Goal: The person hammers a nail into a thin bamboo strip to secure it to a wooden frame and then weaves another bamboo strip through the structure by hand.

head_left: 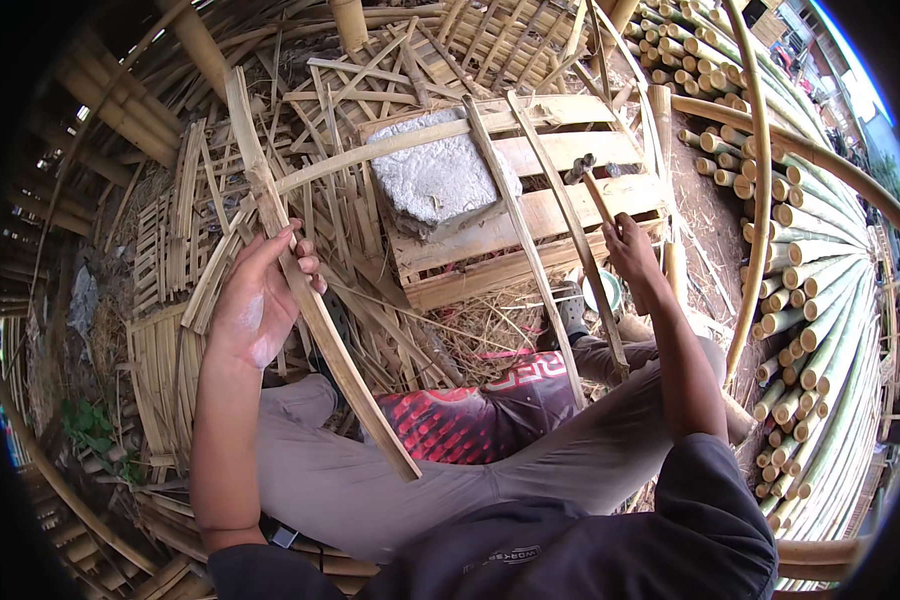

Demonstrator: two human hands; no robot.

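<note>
My left hand (263,295) is closed around a bamboo slat (322,320), the thick left piece of a comb-like frame. From that slat a bamboo crosspiece (370,155) runs right, over a grey stone block (435,185). Two thinner bamboo slats (520,230) reach from the crosspiece back toward my legs. My right hand (630,245) grips the wooden handle of a hammer (597,193), its head raised beyond the right slat and apart from the frame. Under the stone stands a low wooden slatted platform (440,290).
Loose bamboo strips (370,320) and straw litter the ground. Stacked bamboo poles (820,270) fill the right side, with a curved pole (760,200) before them. Slatted bamboo panels (160,380) lie at left. A red-and-black patterned cloth (460,420) lies between my legs.
</note>
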